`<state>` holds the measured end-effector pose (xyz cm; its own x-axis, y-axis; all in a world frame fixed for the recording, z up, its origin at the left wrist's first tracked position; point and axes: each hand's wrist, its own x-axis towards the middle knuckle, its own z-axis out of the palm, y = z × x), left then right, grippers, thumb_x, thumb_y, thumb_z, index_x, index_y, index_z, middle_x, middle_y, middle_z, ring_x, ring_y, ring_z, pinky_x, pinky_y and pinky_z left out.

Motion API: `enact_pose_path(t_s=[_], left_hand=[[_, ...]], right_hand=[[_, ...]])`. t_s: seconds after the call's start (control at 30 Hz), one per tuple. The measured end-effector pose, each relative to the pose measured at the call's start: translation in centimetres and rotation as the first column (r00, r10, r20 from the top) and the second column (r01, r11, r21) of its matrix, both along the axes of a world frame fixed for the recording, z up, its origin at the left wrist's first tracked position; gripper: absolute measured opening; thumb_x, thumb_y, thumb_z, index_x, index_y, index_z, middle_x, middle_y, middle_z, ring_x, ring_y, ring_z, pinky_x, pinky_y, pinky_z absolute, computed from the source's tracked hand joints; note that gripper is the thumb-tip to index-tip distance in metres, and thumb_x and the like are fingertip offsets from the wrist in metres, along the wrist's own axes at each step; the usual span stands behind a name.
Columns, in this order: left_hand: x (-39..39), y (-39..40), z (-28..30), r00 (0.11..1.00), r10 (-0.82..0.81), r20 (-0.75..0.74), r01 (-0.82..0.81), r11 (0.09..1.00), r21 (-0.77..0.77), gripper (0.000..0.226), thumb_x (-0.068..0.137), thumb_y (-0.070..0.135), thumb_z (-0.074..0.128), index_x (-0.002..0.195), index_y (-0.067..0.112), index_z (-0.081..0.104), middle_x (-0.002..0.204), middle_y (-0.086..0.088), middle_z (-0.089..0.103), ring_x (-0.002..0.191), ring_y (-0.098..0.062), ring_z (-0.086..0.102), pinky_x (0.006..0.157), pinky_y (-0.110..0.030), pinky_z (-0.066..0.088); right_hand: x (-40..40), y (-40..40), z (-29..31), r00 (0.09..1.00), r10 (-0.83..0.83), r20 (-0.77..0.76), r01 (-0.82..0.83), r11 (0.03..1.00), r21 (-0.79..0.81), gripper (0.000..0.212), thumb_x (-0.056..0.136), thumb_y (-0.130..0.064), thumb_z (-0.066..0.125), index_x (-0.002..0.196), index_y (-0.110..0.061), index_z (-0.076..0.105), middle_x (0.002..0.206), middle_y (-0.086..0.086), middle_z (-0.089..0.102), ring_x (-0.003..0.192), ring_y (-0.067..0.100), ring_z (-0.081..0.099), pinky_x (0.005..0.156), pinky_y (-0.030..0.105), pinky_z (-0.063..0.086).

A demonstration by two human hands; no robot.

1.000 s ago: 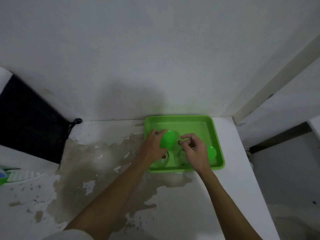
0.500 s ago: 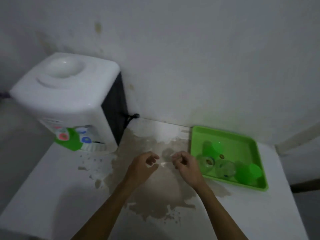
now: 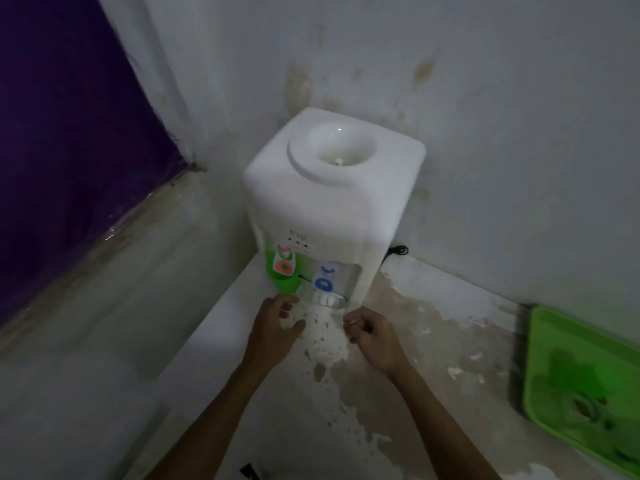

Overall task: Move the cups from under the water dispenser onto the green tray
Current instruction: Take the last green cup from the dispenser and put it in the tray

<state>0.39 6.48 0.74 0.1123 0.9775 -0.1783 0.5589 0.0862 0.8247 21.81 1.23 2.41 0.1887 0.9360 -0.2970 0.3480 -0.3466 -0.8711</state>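
Observation:
A white water dispenser [image 3: 332, 188] stands in the corner of the white counter, with a red tap and a blue tap on its front. Under the taps I see a green shape [image 3: 282, 284] and a pale drip tray [image 3: 327, 299]; whether cups stand there I cannot tell. My left hand [image 3: 275, 329] is just in front of the green shape, fingers apart, holding nothing. My right hand [image 3: 372, 336] is beside it on the right, fingers loosely curled, empty. The green tray [image 3: 540, 344] lies at the right edge with a clear glass cup [image 3: 585, 407] and a green cup [image 3: 571, 370] on it.
The counter [image 3: 433, 358] is stained and peeling brown in front of the dispenser. A black cord [image 3: 398, 251] runs behind the dispenser along the wall. A purple panel [image 3: 69, 133] fills the far left. The counter's left edge drops off beside my left forearm.
My view swung left from the tray to the dispenser. Both hands left the cups on the tray and moved left, empty, up to the dispenser's taps.

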Motion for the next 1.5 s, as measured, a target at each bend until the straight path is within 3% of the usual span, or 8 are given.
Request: enact_pose_path(t_s=[0.17,0.37,0.6,0.97,1.07,1.27,1.37,1.5], left_hand=[[-1.9,4.5,-0.4,0.992,0.128,0.004,-0.128,0.992,-0.003,0.075,0.072,0.023,0.085,0.134,0.026,0.042,0.125,-0.002,0.044,0.108,-0.019,0.053,0.086,-0.035,0.051],[-1.3,8.9,-2.0,0.994,0.072,0.079,-0.067,0.996,-0.063,0.095,0.062,0.038,0.088,0.142,0.037,0.037,0.142,0.005,0.051,0.126,-0.014,0.055,0.1,-0.042,0.053],[-0.8,9.6,-1.5,0.997,0.053,0.058,-0.051,0.998,-0.04,0.077,0.07,0.038,0.084,0.136,0.035,0.044,0.131,0.006,0.06,0.113,-0.012,0.059,0.087,-0.032,0.049],[-3.3,3.9,-2.0,0.993,0.095,0.063,-0.088,0.99,-0.111,0.079,0.06,0.046,0.084,0.13,0.036,0.048,0.126,0.004,0.06,0.113,-0.022,0.059,0.093,-0.046,0.053],[-2.3,1.7,-1.9,0.994,0.044,0.097,-0.031,0.99,-0.134,0.077,0.065,0.033,0.089,0.131,0.029,0.05,0.124,0.002,0.061,0.112,-0.023,0.059,0.09,-0.037,0.052],[3.1,-2.0,0.6,0.959,-0.221,0.178,0.241,0.966,-0.098,0.072,0.063,0.036,0.09,0.125,0.037,0.054,0.115,0.013,0.064,0.106,-0.011,0.063,0.087,-0.029,0.053],[7.8,-4.1,2.6,0.918,-0.336,0.212,0.355,0.933,-0.058,0.069,0.068,0.033,0.089,0.126,0.035,0.053,0.115,0.019,0.063,0.105,0.0,0.061,0.083,-0.021,0.051],[14.1,-7.5,4.5,0.863,-0.424,0.276,0.453,0.89,-0.05,0.069,0.069,0.03,0.088,0.128,0.035,0.052,0.119,0.013,0.063,0.105,-0.001,0.062,0.085,-0.025,0.057]], right_hand=[[-2.2,3.2,-0.5,1.0,0.015,0.021,-0.015,1.0,-0.025,0.022,0.087,-0.005,0.063,0.081,-0.026,0.068,0.074,0.002,0.07,0.06,0.006,0.064,0.07,0.034,0.056],[-2.5,4.2,-1.2,0.999,-0.022,0.045,0.025,0.997,-0.067,0.014,0.089,-0.007,0.063,0.089,-0.02,0.069,0.079,0.002,0.071,0.065,0.012,0.065,0.071,0.033,0.057],[-1.6,3.9,-1.4,0.996,-0.007,0.086,0.013,0.998,-0.067,0.013,0.089,-0.009,0.062,0.094,-0.016,0.071,0.084,0.003,0.073,0.068,0.012,0.068,0.071,0.031,0.057],[-1.4,1.3,-1.5,0.999,-0.02,0.034,0.022,0.998,-0.066,0.014,0.089,-0.004,0.062,0.089,-0.015,0.07,0.077,0.005,0.07,0.065,0.014,0.064,0.065,0.021,0.054],[-0.5,-0.7,-1.5,0.999,-0.04,0.009,0.041,0.997,-0.069,0.01,0.088,-0.002,0.062,0.092,-0.007,0.071,0.078,0.013,0.07,0.064,0.016,0.063,0.061,0.016,0.052],[3.4,-5.8,-1.3,0.983,-0.167,-0.075,0.16,0.983,-0.092,0.022,0.087,0.002,0.062,0.081,-0.017,0.069,0.069,0.006,0.064,0.058,0.015,0.059,0.061,0.029,0.049],[6.2,-9.2,0.0,0.943,-0.298,-0.148,0.28,0.952,-0.127,0.009,0.094,-0.008,0.06,0.09,-0.007,0.067,0.077,0.012,0.064,0.063,0.017,0.06,0.057,0.024,0.047],[9.8,-13.5,1.7,0.825,-0.469,-0.317,0.378,0.873,-0.308,0.026,0.101,-0.031,0.05,0.112,-0.009,0.057,0.097,0.011,0.068,0.079,0.026,0.069,0.064,0.035,0.054]])
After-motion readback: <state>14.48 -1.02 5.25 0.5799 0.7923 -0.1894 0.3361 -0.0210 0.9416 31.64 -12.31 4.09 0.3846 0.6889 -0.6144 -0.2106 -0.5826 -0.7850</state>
